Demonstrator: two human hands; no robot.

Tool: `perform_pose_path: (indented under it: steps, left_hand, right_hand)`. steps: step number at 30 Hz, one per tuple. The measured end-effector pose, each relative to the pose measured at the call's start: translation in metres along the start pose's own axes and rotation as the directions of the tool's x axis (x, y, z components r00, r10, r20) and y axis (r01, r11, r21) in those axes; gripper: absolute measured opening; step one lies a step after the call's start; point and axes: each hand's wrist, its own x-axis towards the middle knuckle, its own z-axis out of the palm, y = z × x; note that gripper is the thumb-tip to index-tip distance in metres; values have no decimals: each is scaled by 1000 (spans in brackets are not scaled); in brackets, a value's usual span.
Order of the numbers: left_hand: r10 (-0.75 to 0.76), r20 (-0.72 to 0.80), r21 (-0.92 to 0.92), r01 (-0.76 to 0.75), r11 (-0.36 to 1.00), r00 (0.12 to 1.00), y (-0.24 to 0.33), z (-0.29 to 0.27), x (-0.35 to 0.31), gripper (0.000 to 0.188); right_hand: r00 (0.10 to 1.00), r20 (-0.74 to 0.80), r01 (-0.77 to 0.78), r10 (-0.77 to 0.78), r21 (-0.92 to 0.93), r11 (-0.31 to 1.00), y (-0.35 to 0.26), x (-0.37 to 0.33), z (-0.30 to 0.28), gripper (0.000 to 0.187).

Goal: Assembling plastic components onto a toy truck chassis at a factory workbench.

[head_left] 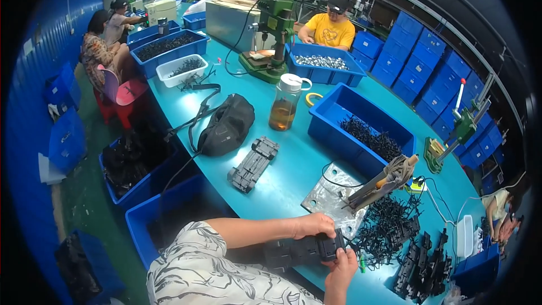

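Both hands clench one black plastic part [307, 248] at the counter [282, 181] edge: left hand [313, 226] on top, right hand [342, 262] beneath. Risk: a slip drops it off the edge, or into the tangle of black clips [387, 226].

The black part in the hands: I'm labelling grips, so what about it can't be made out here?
- Black plastic part, head view: underside and near end hidden by the left hand and right hand.
- Right hand's fingertips: curled behind the part.
- Part's fine detail: too small and dark.
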Motion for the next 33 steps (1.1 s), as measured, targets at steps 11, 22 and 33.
perform_pose_path:
  steps: [11, 22, 33]
  left_hand:
    - [163, -33, 138, -157, 978, 986, -1, 15, -17, 16]
    - [51, -453, 205, 48, 977, 890, 50, -73, -66, 18]
    - [397, -730, 503, 45, 863, 556, 104, -189, -59, 27]
  right_hand:
    - [988, 41, 157, -152, -231, 960, 4, -14, -1, 13]
    - [824, 104, 475, -557, -663, 579, -37, 17, -81, 17]
    - [622, 372, 464, -689, -884, -58, -43, 51, -102, 28]
